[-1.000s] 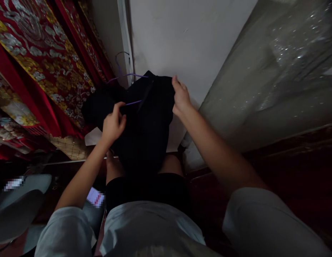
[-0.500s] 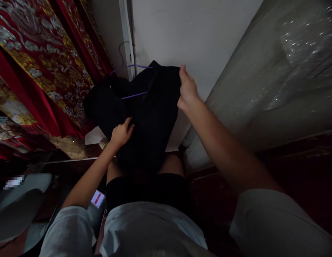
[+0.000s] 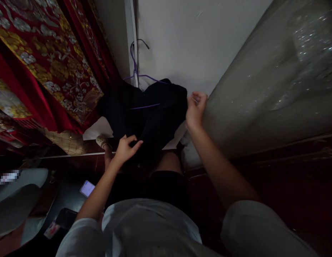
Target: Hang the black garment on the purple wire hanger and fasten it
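Observation:
A dark shirt (image 3: 163,117) hangs on a thin purple hanger (image 3: 135,69), whose hook is up at a narrow pale edge by the wall. My left hand (image 3: 127,149) is at the lower front of the shirt, thumb and fingers closed on its cloth. Beside the shirt's right shoulder is my right hand (image 3: 195,110). Its fingers are loosely bent and apart from the cloth, with nothing seen in them. The lower part of the shirt merges with my dark shorts in the dim light.
Red embroidered cloth (image 3: 72,71) hangs at the left. Plastic-wrapped material (image 3: 251,96) bulges at the right, beside the white wall (image 3: 187,43). A lit phone (image 3: 87,188) lies on a dark surface at lower left, near a grey chair (image 3: 18,203). A pale clog (image 3: 102,141) shows below the shirt.
My right hand has come off the shirt's shoulder, and its fingers have loosened. The left hand sits lower in view on the shirt front. More of the hanger's hook shows.

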A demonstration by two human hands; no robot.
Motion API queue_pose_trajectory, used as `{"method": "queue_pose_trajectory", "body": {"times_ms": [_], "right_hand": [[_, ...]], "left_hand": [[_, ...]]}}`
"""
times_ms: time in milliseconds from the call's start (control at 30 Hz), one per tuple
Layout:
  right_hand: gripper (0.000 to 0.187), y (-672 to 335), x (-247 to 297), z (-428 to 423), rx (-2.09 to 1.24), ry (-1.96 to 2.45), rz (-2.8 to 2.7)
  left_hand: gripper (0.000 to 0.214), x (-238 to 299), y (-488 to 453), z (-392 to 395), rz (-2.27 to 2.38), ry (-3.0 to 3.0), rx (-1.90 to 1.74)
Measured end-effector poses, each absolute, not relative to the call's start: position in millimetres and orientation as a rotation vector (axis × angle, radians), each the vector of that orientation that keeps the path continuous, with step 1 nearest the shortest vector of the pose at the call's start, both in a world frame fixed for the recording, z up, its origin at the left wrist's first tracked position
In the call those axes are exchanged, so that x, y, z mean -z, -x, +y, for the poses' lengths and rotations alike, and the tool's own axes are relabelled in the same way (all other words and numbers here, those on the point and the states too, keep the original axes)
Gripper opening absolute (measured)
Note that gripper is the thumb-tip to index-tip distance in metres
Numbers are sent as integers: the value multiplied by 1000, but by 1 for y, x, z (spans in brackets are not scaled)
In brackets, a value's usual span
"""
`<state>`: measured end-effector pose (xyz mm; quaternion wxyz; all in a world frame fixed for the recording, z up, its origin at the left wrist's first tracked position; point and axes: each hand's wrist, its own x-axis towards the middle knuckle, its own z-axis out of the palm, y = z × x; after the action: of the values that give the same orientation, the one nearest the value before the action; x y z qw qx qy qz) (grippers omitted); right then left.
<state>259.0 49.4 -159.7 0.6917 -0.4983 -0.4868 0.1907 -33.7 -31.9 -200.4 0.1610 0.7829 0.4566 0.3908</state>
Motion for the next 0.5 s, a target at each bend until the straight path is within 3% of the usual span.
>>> {"method": "queue_pose_trajectory", "body": {"times_ms": [100, 200, 300, 367, 433, 500], "right_hand": [[25, -212, 173, 4, -260, 1080, -956], [16, -161, 207, -45, -652, 1018, -1200], [17, -129, 244, -76, -713, 1034, -1281], [21, -120, 260, -82, -699, 1038, -1291], [22, -117, 264, -81, -735, 1028, -1298], [20, -117, 262, -78, -750, 1031, -1277]], "left_hand": [[31, 214, 15, -41, 1334, -2012, -1266], [27, 222, -3, -49, 1291, -1751, -1316], [72, 227, -6, -57, 1239, -1610, -1330], [87, 228, -2, -63, 1253, -1558, -1361], [85, 230, 2, -67, 1251, -1500, -1402], [60, 231, 4, -69, 1206, -1474, -1407]]}}
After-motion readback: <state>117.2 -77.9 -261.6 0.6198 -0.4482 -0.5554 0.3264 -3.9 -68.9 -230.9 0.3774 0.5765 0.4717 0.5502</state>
